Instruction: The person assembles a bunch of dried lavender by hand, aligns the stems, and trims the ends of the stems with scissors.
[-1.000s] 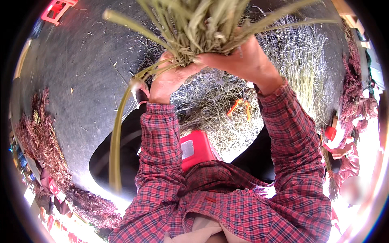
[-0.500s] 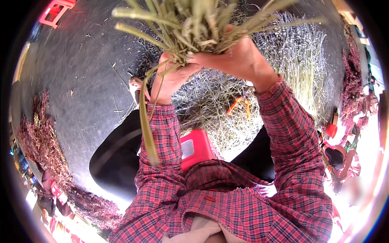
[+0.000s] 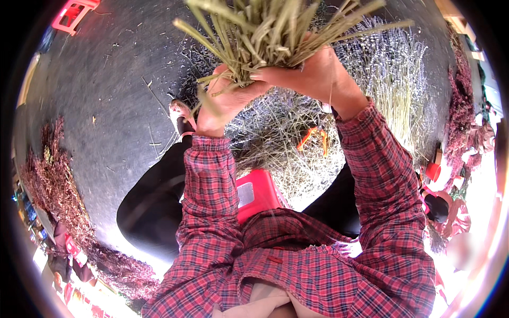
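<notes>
Up in front of me, at the top of the view, is a thick bunch of dried stems [image 3: 260, 40], their pale green cut ends fanning out toward me. My left hand [image 3: 233, 100] is closed around its left side, with a few bent stems hanging over the wrist. From the right, my right hand [image 3: 310, 77] wraps the same bunch, its thumb pressed across the front and meeting the left hand. The far end of the bunch is out of sight. Below my hands, orange-handled pruning shears [image 3: 315, 139] lie on loose stem clippings [image 3: 297, 167].
A large pile of lavender [image 3: 392, 74] lies to the right. A red stool [image 3: 260, 193] stands between my knees, and another red stool [image 3: 74, 15] is at the far left. Dark red dried plants [image 3: 55, 175] line the left edge; more [image 3: 460, 111] lie at the right.
The bunch has shifted slightly in my hands and its stem ends sit closer together. A long stem that hung over my left forearm has swung up toward the wrist.
</notes>
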A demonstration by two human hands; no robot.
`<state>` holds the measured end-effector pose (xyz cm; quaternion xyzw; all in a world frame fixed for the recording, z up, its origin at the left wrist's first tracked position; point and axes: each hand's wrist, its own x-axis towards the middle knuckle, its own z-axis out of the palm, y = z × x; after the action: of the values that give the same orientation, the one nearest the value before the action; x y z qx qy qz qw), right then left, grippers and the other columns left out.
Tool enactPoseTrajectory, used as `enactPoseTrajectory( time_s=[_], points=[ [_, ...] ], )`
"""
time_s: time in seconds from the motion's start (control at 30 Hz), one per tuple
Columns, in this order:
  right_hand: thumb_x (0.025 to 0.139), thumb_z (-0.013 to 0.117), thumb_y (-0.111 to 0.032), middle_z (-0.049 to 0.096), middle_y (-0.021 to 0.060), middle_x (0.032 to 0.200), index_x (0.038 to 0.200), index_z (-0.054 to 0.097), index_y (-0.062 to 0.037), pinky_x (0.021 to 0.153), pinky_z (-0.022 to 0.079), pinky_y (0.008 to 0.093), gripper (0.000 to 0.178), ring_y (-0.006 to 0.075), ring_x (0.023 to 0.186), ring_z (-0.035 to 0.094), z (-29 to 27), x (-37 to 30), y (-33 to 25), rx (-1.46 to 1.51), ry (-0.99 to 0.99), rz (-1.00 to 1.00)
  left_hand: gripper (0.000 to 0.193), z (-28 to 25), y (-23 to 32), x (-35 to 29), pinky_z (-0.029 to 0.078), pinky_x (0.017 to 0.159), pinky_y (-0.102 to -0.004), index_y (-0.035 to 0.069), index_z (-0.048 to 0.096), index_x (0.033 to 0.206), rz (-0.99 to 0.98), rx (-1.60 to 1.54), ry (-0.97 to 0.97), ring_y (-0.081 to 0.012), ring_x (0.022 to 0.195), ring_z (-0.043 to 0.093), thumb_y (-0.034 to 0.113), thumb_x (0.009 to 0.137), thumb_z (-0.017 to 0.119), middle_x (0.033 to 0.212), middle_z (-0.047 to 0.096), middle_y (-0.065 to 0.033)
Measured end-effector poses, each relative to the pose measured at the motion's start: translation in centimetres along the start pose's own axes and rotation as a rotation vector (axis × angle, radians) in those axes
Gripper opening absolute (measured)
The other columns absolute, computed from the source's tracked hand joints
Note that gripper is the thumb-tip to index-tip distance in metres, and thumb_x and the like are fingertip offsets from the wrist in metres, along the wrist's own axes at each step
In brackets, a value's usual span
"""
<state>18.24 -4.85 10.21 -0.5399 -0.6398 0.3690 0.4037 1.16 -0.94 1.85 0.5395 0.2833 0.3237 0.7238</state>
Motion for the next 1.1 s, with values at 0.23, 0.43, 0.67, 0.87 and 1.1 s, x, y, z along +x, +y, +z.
enactPoseTrajectory(
  time_s=[0.23, 0.43, 0.67, 0.87, 1.1],
  points=[
    [0.072, 0.080, -0.024, 0.068, 0.0127, 0.101, 0.116, 0.058, -0.0021, 0.075, 0.057, 0.0308, 0.054, 0.0186, 0.087, 0.068, 2.1, 0.3, 3.8, 0.001, -0.094, 0.242, 0.041, -1.6, -3.8, 0.5, 0.057, 0.077, -0.0318, 0.007, 0.061, 0.113, 0.038, 0.442, 0.012, -0.0183, 0.087, 0.067, 0.021, 0.077, 0.077, 0.101, 0.068, -0.0088],
    [0.075, 0.077, -0.017, 0.069, 0.0108, 0.093, 0.114, 0.060, -0.0020, 0.072, 0.056, 0.0286, 0.045, 0.0169, 0.080, 0.068, 0.3, 0.5, 0.4, -0.024, -0.066, 0.216, 0.033, -0.5, -1.2, 0.4, 0.055, 0.074, -0.0325, 0.002, 0.059, 0.115, 0.106, 0.199, 0.012, -0.0175, 0.087, 0.065, 0.011, 0.084, 0.068, 0.100, 0.068, -0.0106],
    [0.075, 0.078, -0.017, 0.069, 0.0104, 0.100, 0.124, 0.054, -0.0034, 0.075, 0.056, 0.0277, 0.056, 0.0146, 0.084, 0.067, 1.0, -0.3, 1.7, 0.036, -0.108, 0.052, 0.046, -1.5, -1.6, 0.3, 0.056, 0.073, -0.0371, -0.001, 0.052, 0.119, -0.213, 0.339, -0.015, -0.0191, 0.089, 0.064, 0.016, 0.080, 0.072, 0.104, 0.065, -0.0113],
    [0.076, 0.077, -0.014, 0.069, 0.0102, 0.098, 0.114, 0.061, -0.0011, 0.078, 0.055, 0.0298, 0.043, 0.0156, 0.087, 0.067, 0.7, 0.2, 0.9, 0.085, -0.057, 0.156, 0.030, -1.5, -2.1, 0.3, 0.053, 0.070, -0.0262, 0.005, 0.065, 0.106, 0.019, 0.361, 0.065, -0.0129, 0.077, 0.064, 0.014, 0.079, 0.073, 0.091, 0.068, -0.0059],
    [0.070, 0.080, -0.015, 0.068, 0.0103, 0.097, 0.119, 0.055, -0.0014, 0.078, 0.053, 0.0277, 0.057, 0.0153, 0.085, 0.066, 0.7, -0.1, 1.9, 0.255, -0.014, -0.024, 0.047, -0.8, -0.1, 0.4, 0.056, 0.075, -0.0282, 0.000, 0.057, 0.115, -0.108, 0.000, -0.009, -0.0133, 0.087, 0.065, 0.012, 0.075, 0.078, 0.098, 0.068, -0.0075]
  ],
)
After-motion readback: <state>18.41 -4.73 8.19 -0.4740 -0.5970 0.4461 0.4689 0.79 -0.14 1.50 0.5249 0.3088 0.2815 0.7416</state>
